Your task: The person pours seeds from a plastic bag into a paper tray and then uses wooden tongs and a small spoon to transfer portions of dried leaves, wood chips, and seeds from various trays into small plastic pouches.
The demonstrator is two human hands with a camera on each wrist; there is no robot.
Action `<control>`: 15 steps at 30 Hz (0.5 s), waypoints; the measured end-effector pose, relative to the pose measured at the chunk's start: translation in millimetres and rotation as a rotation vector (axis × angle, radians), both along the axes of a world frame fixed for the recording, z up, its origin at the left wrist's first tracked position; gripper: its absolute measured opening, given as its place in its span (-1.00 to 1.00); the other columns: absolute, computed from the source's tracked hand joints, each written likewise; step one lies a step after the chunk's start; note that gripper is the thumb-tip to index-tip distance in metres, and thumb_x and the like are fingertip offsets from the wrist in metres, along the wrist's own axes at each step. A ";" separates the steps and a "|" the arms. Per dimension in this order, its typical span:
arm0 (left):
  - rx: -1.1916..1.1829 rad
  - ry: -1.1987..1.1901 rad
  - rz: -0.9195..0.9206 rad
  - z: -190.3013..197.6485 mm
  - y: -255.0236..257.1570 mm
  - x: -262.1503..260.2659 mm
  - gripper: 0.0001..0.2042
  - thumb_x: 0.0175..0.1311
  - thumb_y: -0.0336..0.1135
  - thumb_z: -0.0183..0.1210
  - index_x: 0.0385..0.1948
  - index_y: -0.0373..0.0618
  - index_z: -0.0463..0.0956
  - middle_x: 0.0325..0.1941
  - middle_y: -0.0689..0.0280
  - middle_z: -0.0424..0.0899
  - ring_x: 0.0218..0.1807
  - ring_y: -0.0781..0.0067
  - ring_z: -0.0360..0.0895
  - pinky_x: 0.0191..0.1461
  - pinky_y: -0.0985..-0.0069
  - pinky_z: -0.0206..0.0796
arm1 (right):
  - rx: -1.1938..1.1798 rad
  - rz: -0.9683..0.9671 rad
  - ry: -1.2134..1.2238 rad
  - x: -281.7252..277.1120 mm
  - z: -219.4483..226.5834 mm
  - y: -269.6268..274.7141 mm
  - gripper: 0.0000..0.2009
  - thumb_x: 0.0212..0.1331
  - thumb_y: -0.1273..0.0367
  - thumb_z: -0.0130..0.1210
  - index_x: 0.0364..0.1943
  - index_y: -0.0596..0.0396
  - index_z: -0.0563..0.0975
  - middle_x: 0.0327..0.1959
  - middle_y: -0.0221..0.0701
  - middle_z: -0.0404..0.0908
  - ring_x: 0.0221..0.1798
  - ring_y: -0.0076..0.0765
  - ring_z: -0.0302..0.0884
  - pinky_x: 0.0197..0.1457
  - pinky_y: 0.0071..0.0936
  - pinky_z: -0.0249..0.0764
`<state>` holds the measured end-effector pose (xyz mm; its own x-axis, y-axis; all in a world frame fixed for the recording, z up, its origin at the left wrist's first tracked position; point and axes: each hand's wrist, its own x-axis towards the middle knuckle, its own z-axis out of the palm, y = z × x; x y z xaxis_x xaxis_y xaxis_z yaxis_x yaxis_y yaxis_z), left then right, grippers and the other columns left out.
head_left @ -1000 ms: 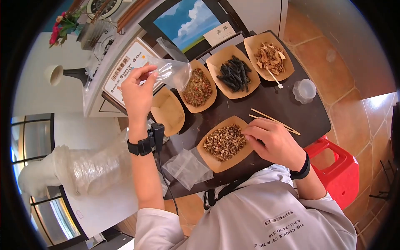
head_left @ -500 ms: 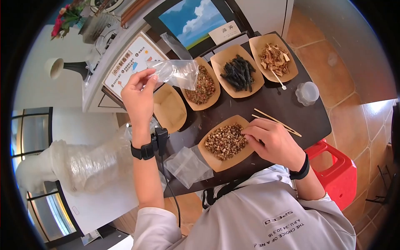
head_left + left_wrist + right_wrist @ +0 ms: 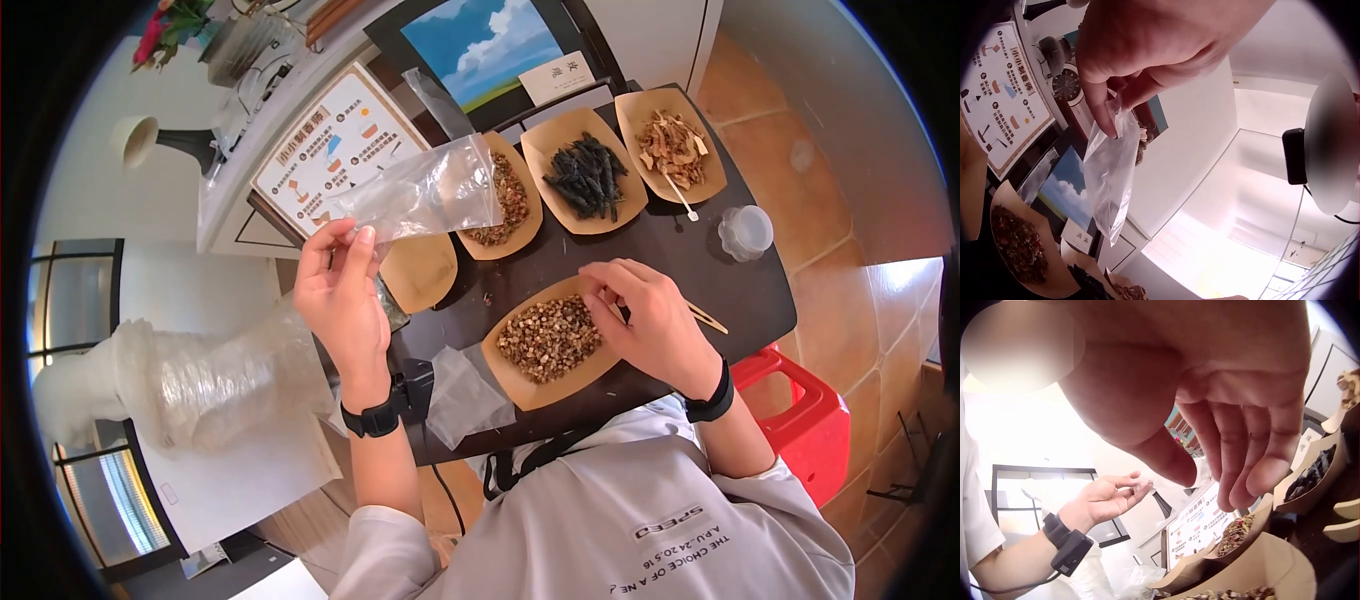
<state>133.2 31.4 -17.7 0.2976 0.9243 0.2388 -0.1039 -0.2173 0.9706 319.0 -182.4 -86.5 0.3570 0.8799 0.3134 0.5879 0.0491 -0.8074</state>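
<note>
My left hand (image 3: 345,300) pinches one end of a clear plastic bag (image 3: 430,190) between thumb and fingers. The bag stretches out to the right, overlapping the tray of reddish herb mix (image 3: 512,195) in the head view. Seen from the left wrist, the bag (image 3: 1110,181) hangs thin and flat from the fingertips. My right hand (image 3: 655,320) hovers at the right end of a paper tray (image 3: 540,397) with brown chopped pieces (image 3: 548,340) in it. The right wrist view shows that hand's fingers (image 3: 1235,444) loosely bent with nothing between them and the thumb.
Behind are an empty paper tray (image 3: 420,275), one of dark strips (image 3: 585,178) and one of pale shavings with a small spoon (image 3: 680,190). Nearby lie another clear bag (image 3: 460,400), a clear cup (image 3: 745,234) and wooden tweezers (image 3: 708,318). A red stool (image 3: 800,430) stands right.
My left hand has come down and nearer my body, with the bag stretched out straighter. The right hand has lifted from the brown pieces and shifted slightly forward. The head view has turned a little.
</note>
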 end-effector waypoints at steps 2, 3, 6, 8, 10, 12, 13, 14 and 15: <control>0.004 -0.013 0.002 0.5 -5.7 -4.0 -0.82 0.26 -0.64 0.19 -0.13 -0.30 0.52 -0.20 0.32 0.51 -0.13 0.50 0.54 0.03 0.40 0.53 | -0.013 0.015 0.135 -1.9 4.0 8.4 -0.71 0.18 0.47 0.18 -0.01 0.25 0.50 -0.37 -0.24 0.59 -0.37 -0.20 0.58 -0.27 -0.33 0.53; -0.005 -0.034 -0.015 0.6 -9.7 -7.1 -0.82 0.27 -0.63 0.19 -0.13 -0.28 0.51 -0.20 0.33 0.51 -0.13 0.51 0.54 0.02 0.42 0.52 | -0.012 0.014 0.129 -3.7 8.1 14.0 -0.71 0.18 0.47 0.18 -0.01 0.25 0.50 -0.37 -0.24 0.59 -0.37 -0.20 0.58 -0.27 -0.33 0.53; -0.050 -0.061 -0.026 1.1 -26.4 -19.0 -0.82 0.27 -0.62 0.19 -0.13 -0.25 0.50 -0.19 0.33 0.52 -0.13 0.52 0.54 0.00 0.44 0.51 | 0.054 0.004 0.404 -17.4 20.9 31.7 -0.64 0.24 0.44 0.20 0.09 0.26 0.44 -0.29 -0.24 0.65 -0.33 -0.40 0.63 -0.25 -0.48 0.55; -0.087 -0.070 -0.005 1.1 -41.4 -32.8 -0.82 0.27 -0.62 0.19 -0.13 -0.24 0.50 -0.18 0.34 0.52 -0.14 0.52 0.54 0.00 0.44 0.50 | 0.062 0.006 0.859 -30.0 25.6 41.9 -0.60 0.28 0.43 0.20 0.16 0.26 0.40 -0.25 -0.27 0.66 -0.26 -0.55 0.62 -0.23 -0.58 0.55; -0.113 -0.033 0.005 -0.1 -59.6 -51.8 -0.82 0.27 -0.63 0.18 -0.13 -0.23 0.49 -0.15 0.33 0.52 -0.15 0.53 0.54 -0.02 0.45 0.50 | 0.057 0.062 0.948 -39.5 29.5 47.0 -0.65 0.26 0.47 0.21 0.09 0.27 0.42 -0.27 -0.34 0.63 -0.28 -0.62 0.56 -0.24 -0.60 0.53; -0.126 -0.086 0.003 -4.8 -74.1 -72.4 -0.79 0.25 -0.66 0.18 -0.12 -0.23 0.50 -0.12 0.32 0.52 -0.16 0.53 0.54 -0.04 0.48 0.49 | -0.013 0.176 1.056 -48.9 25.9 49.1 -0.71 0.23 0.52 0.21 -0.01 0.26 0.43 -0.30 -0.40 0.60 -0.31 -0.67 0.51 -0.24 -0.65 0.50; -0.136 -0.060 0.031 -11.2 -78.6 -86.5 -0.77 0.23 -0.68 0.18 -0.11 -0.23 0.50 -0.11 0.32 0.52 -0.15 0.52 0.54 -0.05 0.49 0.48 | -0.039 0.176 1.054 -54.3 26.1 49.5 -0.75 0.20 0.55 0.22 -0.10 0.24 0.42 -0.32 -0.44 0.59 -0.32 -0.70 0.49 -0.24 -0.67 0.47; -0.147 -0.034 0.059 -16.9 -83.2 -100.5 -0.75 0.22 -0.71 0.18 -0.11 -0.23 0.50 -0.11 0.31 0.51 -0.14 0.52 0.54 -0.07 0.50 0.47 | -0.060 0.198 1.051 -58.8 25.8 50.5 -0.75 0.20 0.55 0.22 -0.10 0.24 0.42 -0.32 -0.44 0.59 -0.32 -0.70 0.49 -0.24 -0.67 0.47; -0.198 -0.024 0.105 -20.5 -88.4 -114.2 -0.73 0.19 -0.74 0.18 -0.11 -0.24 0.51 -0.13 0.34 0.50 -0.14 0.54 0.52 -0.09 0.53 0.45 | -0.109 0.210 1.004 -63.9 25.2 51.3 -0.75 0.20 0.55 0.23 -0.10 0.24 0.42 -0.33 -0.44 0.60 -0.32 -0.70 0.49 -0.24 -0.68 0.47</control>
<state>18.9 -56.9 -38.2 0.1932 0.9796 0.0552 -0.1145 -0.0333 0.9929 255.2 -131.1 -61.3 0.2458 0.9606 -0.1297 -0.3722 -0.0301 -0.9277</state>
